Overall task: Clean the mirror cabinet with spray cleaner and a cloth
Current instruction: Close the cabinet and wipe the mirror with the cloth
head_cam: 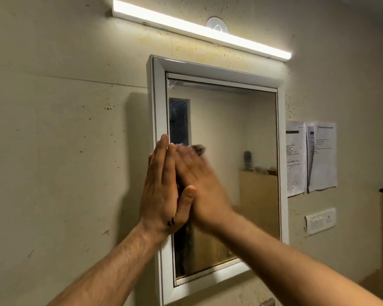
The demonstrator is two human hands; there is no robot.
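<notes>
Both forearms bare to frame edge, no sleeves, watch, rings or gloves visible. Left hand (161, 186): small black tattoo of two stars at thumb base near wrist, short trimmed thumbnail, dark hair along forearm. Right hand (199, 186): motion-blurred, fingertips indistinct, no markings discernible; forearm hair lighter and sparse. Nothing worn on either wrist.
</notes>
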